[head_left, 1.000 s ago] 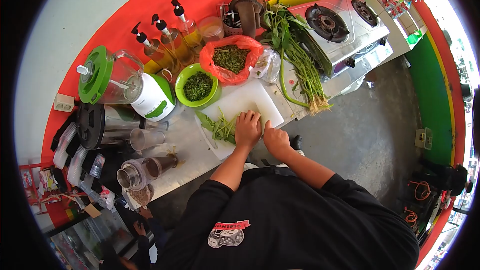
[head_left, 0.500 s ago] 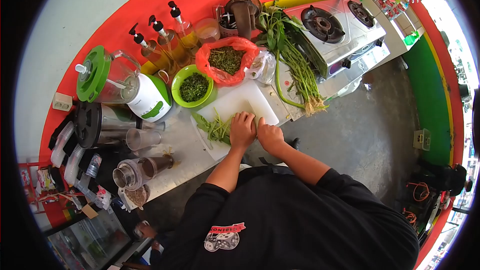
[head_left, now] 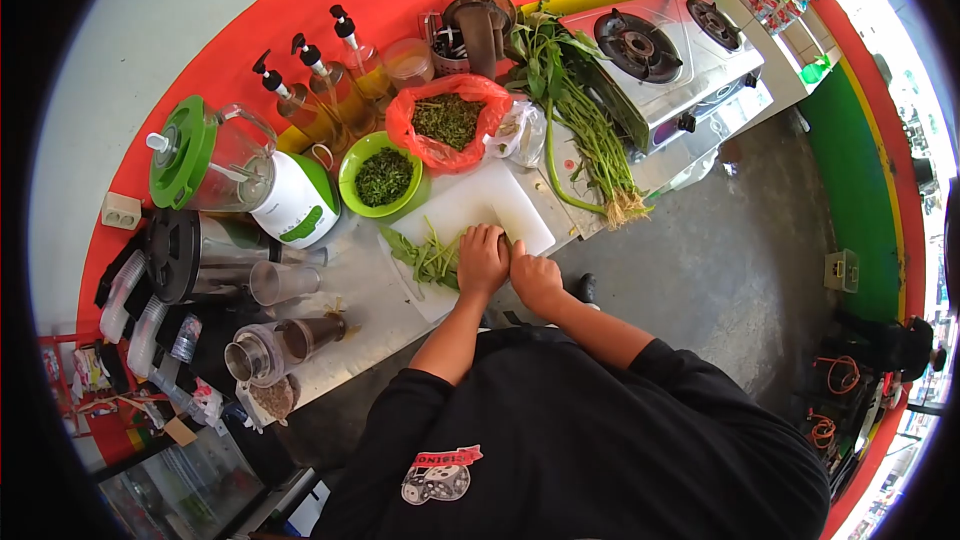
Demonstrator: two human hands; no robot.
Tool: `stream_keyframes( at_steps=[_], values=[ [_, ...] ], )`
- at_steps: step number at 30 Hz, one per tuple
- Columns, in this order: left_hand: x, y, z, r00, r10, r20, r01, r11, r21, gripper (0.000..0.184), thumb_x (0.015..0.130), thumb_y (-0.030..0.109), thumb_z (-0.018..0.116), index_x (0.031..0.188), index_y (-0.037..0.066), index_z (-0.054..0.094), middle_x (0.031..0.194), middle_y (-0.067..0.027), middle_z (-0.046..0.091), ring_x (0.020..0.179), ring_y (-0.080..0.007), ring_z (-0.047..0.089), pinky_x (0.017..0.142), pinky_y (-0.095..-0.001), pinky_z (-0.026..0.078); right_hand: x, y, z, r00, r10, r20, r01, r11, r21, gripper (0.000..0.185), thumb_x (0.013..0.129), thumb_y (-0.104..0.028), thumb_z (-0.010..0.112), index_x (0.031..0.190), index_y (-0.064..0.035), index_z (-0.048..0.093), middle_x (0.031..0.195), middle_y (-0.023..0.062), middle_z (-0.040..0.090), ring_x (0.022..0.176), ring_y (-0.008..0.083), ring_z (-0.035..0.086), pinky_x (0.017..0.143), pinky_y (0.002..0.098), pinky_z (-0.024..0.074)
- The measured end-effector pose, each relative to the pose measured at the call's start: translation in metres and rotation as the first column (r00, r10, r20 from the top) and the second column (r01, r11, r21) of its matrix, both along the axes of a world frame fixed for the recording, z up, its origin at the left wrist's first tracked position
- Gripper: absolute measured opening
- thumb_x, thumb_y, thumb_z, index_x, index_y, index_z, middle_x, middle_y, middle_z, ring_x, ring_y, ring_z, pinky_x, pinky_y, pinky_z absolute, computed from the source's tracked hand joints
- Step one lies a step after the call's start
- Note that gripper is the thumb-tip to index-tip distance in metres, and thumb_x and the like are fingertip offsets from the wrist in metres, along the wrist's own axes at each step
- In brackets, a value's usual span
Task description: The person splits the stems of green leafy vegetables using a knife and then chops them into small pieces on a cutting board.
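A white cutting board (head_left: pixel 520 202) lies at the counter's edge in front of me. Loose leafy greens (head_left: pixel 425 258) are spread over its left part. My left hand (head_left: pixel 483 260) is closed over the right end of these greens, with its fingers curled down. Against its fingers, my right hand (head_left: pixel 536 278) is wrapped around the handle of a knife (head_left: pixel 503 224). Only a little of the blade shows beyond the knuckles, and the cut ends of the greens are hidden by my hands.
Behind the board stand a green bowl (head_left: pixel 362 168) and a red plastic bag (head_left: pixel 492 118), both holding chopped greens. A rooted bunch of greens (head_left: pixel 592 130) lies beside the gas stove (head_left: pixel 680 65). A blender (head_left: pixel 290 198), pump bottles (head_left: pixel 355 65) and a plastic cup (head_left: pixel 285 283) stand leftward.
The view has shifted slightly. My hands keep nearly the same place on the board, the right fist a touch lower. Another person's hand at the lower left has gone from view.
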State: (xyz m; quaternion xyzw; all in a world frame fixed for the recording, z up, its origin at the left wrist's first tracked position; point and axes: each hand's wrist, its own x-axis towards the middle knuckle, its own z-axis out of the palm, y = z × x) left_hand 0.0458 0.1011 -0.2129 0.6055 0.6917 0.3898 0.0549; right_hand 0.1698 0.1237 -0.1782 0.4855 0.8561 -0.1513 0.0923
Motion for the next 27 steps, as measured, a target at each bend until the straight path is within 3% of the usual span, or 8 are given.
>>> stream_keyframes(
  at_steps=[5,11,16,21,25,27],
  values=[
    [0.001,-0.002,0.0,0.999,-0.008,0.045,0.007,1.0,0.027,0.005,0.086,0.009,0.06,0.091,0.007,0.058,0.089,-0.0124,0.06,0.087,-0.0365,0.056,0.077,-0.0475,0.042,-0.001,0.002,0.004,0.999,0.045,-0.027,-0.044,0.997,0.063,0.015,0.095,-0.013,0.053,0.105,-0.0024,0.047,0.076,0.0168,0.073,0.071,0.0338,0.075,0.061,0.0442,0.0598],
    [-0.002,0.0,0.002,0.998,-0.018,0.059,0.016,1.0,0.024,0.003,0.088,0.009,0.06,0.089,0.008,0.057,0.089,-0.0113,0.06,0.087,-0.0353,0.056,0.077,-0.0471,0.043,-0.001,-0.001,0.005,1.0,-0.027,-0.008,0.027,1.0,0.002,0.015,0.094,-0.012,0.054,0.104,-0.0026,0.048,0.078,0.0174,0.073,0.073,0.0339,0.075,0.062,0.0442,0.0596],
    [-0.001,-0.003,0.002,0.991,-0.01,0.133,0.005,0.999,0.042,0.005,0.086,0.006,0.063,0.088,0.006,0.058,0.088,-0.0124,0.061,0.087,-0.0367,0.057,0.078,-0.0474,0.044,0.002,0.005,0.011,0.998,0.057,-0.012,-0.057,0.998,-0.011,0.016,0.095,-0.013,0.053,0.105,-0.0025,0.047,0.08,0.0189,0.073,0.076,0.0352,0.075,0.065,0.0449,0.0602],
    [-0.002,-0.002,-0.006,0.998,0.004,0.062,-0.008,0.998,0.068,0.009,0.085,0.008,0.064,0.093,0.005,0.066,0.09,-0.0115,0.063,0.088,-0.0344,0.059,0.08,-0.0458,0.046,-0.001,-0.001,0.003,1.0,0.021,-0.002,-0.021,1.0,-0.005,0.017,0.095,-0.013,0.055,0.105,-0.0027,0.047,0.081,0.0192,0.073,0.076,0.0357,0.075,0.064,0.0453,0.0601],
    [-0.003,-0.003,-0.009,0.994,0.005,0.108,-0.016,0.996,0.093,0.009,0.084,0.006,0.066,0.091,0.003,0.067,0.09,-0.014,0.063,0.088,-0.0368,0.058,0.08,-0.047,0.047,0.002,0.004,0.005,0.994,0.112,-0.016,-0.111,0.993,0.039,0.016,0.095,-0.014,0.055,0.104,-0.0031,0.047,0.081,0.0192,0.074,0.076,0.0353,0.075,0.064,0.0451,0.0602],
    [-0.002,-0.004,-0.008,0.993,0.014,0.118,-0.027,0.993,0.111,0.009,0.082,0.005,0.067,0.091,0.002,0.068,0.09,-0.0136,0.063,0.089,-0.0366,0.058,0.08,-0.0466,0.048,0.001,-0.002,0.007,0.997,0.077,-0.009,-0.077,0.997,0.028,0.016,0.095,-0.014,0.055,0.103,-0.0031,0.047,0.08,0.0187,0.074,0.077,0.0349,0.075,0.064,0.0446,0.0603]
  ],
)
